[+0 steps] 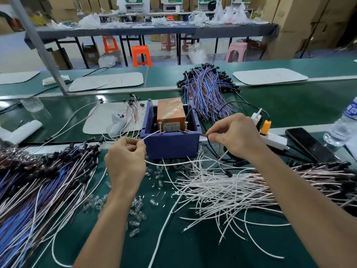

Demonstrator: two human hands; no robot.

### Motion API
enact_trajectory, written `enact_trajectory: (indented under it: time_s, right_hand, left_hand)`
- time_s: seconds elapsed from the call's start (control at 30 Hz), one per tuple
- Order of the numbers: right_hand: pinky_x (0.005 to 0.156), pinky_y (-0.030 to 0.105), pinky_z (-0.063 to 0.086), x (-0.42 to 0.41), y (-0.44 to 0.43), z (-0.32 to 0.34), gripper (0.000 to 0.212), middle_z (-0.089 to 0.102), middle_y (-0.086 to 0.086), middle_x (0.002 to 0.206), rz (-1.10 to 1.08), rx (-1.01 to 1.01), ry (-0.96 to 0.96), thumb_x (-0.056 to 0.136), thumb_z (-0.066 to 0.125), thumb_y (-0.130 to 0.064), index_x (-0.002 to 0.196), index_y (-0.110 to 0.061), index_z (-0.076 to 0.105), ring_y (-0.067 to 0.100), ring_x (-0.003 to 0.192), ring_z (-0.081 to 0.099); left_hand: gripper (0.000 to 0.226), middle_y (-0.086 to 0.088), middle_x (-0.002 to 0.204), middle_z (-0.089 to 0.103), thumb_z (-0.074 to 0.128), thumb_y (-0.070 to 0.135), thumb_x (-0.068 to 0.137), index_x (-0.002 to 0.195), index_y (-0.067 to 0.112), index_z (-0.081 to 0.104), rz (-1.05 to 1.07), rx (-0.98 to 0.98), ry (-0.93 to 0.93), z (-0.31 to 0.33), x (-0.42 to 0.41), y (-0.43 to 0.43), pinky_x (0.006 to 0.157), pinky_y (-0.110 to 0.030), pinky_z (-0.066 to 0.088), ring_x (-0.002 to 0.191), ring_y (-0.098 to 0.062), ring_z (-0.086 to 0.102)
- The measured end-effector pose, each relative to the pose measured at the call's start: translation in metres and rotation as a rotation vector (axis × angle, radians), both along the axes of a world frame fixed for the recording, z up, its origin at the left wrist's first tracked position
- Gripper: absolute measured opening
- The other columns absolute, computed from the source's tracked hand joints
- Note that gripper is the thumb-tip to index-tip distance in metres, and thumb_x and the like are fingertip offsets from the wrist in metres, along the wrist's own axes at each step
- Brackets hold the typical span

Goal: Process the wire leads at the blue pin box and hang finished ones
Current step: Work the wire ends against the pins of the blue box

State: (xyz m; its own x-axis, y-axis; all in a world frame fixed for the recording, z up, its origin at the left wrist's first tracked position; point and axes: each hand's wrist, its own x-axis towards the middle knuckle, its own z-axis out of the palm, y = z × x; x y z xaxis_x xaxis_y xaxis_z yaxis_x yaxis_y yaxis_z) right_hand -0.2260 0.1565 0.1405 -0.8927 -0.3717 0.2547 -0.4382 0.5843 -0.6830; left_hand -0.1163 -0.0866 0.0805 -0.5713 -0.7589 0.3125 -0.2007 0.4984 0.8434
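Note:
The blue pin box (171,145) stands mid-table with an orange block (170,111) inside and two upright metal pins (160,128) on its front rim. My left hand (125,161) pinches a white wire lead (152,134) whose tip reaches the left pin. My right hand (235,136) pinches a brownish wire lead (199,133) whose end points at the right pin (186,127). Loose white leads (222,192) lie in a heap below my right hand.
A bundle of blue and white finished leads (38,182) fills the left side, another blue bundle (208,89) lies behind the box. A power strip with an orange plug (265,128), a phone (309,144) and a water bottle (345,122) sit right. Small clear parts (135,209) are scattered in front.

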Motion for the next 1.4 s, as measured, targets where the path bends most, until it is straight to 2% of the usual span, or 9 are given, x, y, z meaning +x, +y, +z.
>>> enact_trajectory:
  time_s: [0.23, 0.43, 0.6, 0.77, 0.93, 1.0, 1.07, 1.17, 1.4]
  right_hand:
    - [0.059, -0.001, 0.038, -0.019, -0.012, 0.002, 0.014, 0.069, -0.022, 0.058, 0.031, 0.16, -0.011, 0.074, 0.089, -0.023, 0.071, -0.034, 0.082, -0.008, 0.062, 0.063]
    - [0.06, -0.002, 0.037, -0.026, -0.02, 0.004, 0.013, 0.07, -0.021, 0.061, 0.051, 0.153, -0.039, 0.074, 0.087, -0.021, 0.072, -0.033, 0.082, -0.01, 0.063, 0.063]
    - [0.059, 0.0, 0.038, -0.029, -0.021, 0.004, 0.012, 0.071, -0.022, 0.063, 0.054, 0.16, -0.034, 0.074, 0.085, -0.022, 0.073, -0.034, 0.083, -0.006, 0.069, 0.065]
    - [0.054, 0.005, 0.041, -0.029, -0.016, 0.008, 0.011, 0.071, -0.019, 0.061, 0.055, 0.107, -0.061, 0.074, 0.084, -0.021, 0.073, -0.032, 0.083, -0.005, 0.059, 0.063]
    - [0.068, 0.026, 0.056, -0.021, -0.006, 0.018, 0.015, 0.074, -0.012, 0.066, 0.138, 0.115, -0.129, 0.073, 0.083, -0.018, 0.072, -0.033, 0.083, 0.002, 0.065, 0.068]
    - [0.07, 0.028, 0.059, -0.019, -0.002, 0.025, 0.017, 0.075, -0.012, 0.066, 0.158, 0.14, -0.13, 0.072, 0.084, -0.018, 0.071, -0.035, 0.083, 0.005, 0.067, 0.07]
    - [0.065, 0.022, 0.055, -0.02, 0.0, 0.033, 0.019, 0.074, -0.014, 0.065, 0.161, 0.174, -0.104, 0.072, 0.084, -0.02, 0.07, -0.039, 0.081, 0.001, 0.064, 0.068]
    - [0.049, 0.004, 0.041, -0.024, -0.001, 0.042, 0.019, 0.07, -0.022, 0.06, 0.118, 0.237, -0.028, 0.072, 0.085, -0.023, 0.068, -0.041, 0.08, -0.008, 0.06, 0.064]
    - [0.048, 0.003, 0.039, -0.033, -0.013, 0.039, 0.013, 0.069, -0.023, 0.058, 0.107, 0.33, -0.017, 0.075, 0.085, -0.019, 0.073, -0.032, 0.083, -0.007, 0.062, 0.063]
  left_hand:
    - [0.012, 0.011, 0.065, 0.072, 0.072, 0.029, 0.093, 0.081, 0.029, 0.068, -0.003, 0.01, 0.0, -0.001, 0.0, -0.003, 0.052, -0.022, 0.048, 0.051, -0.004, 0.066]
    - [0.014, 0.011, 0.064, 0.072, 0.072, 0.029, 0.093, 0.08, 0.03, 0.067, -0.01, 0.015, -0.011, -0.001, 0.0, -0.005, 0.051, -0.022, 0.047, 0.05, -0.003, 0.065]
    - [0.017, 0.011, 0.066, 0.072, 0.073, 0.03, 0.094, 0.079, 0.031, 0.065, -0.014, 0.009, -0.027, -0.001, 0.0, -0.007, 0.057, -0.029, 0.054, 0.057, -0.009, 0.069]
    - [0.013, 0.009, 0.065, 0.073, 0.073, 0.027, 0.094, 0.082, 0.027, 0.068, -0.032, 0.043, -0.009, 0.001, 0.001, -0.006, 0.055, -0.029, 0.055, 0.054, -0.009, 0.069]
    - [0.014, 0.011, 0.062, 0.072, 0.074, 0.026, 0.094, 0.081, 0.028, 0.068, -0.032, 0.031, 0.0, 0.001, 0.003, -0.005, 0.055, -0.029, 0.056, 0.054, -0.004, 0.069]
    - [0.014, 0.011, 0.062, 0.072, 0.074, 0.026, 0.094, 0.081, 0.028, 0.068, -0.035, 0.046, 0.005, 0.0, 0.003, -0.005, 0.056, -0.029, 0.057, 0.053, -0.003, 0.069]
    - [0.014, 0.01, 0.063, 0.073, 0.074, 0.026, 0.093, 0.081, 0.028, 0.068, -0.038, 0.059, 0.006, -0.001, 0.002, -0.004, 0.056, -0.031, 0.058, 0.054, -0.005, 0.07]
    - [0.013, 0.013, 0.062, 0.073, 0.074, 0.025, 0.093, 0.081, 0.028, 0.068, -0.046, 0.066, 0.018, -0.003, 0.001, -0.004, 0.051, -0.026, 0.055, 0.053, -0.004, 0.069]
    - [0.013, 0.022, 0.063, 0.071, 0.073, 0.025, 0.092, 0.08, 0.028, 0.068, -0.056, 0.066, 0.03, -0.004, -0.002, -0.003, 0.054, -0.029, 0.057, 0.053, -0.002, 0.069]
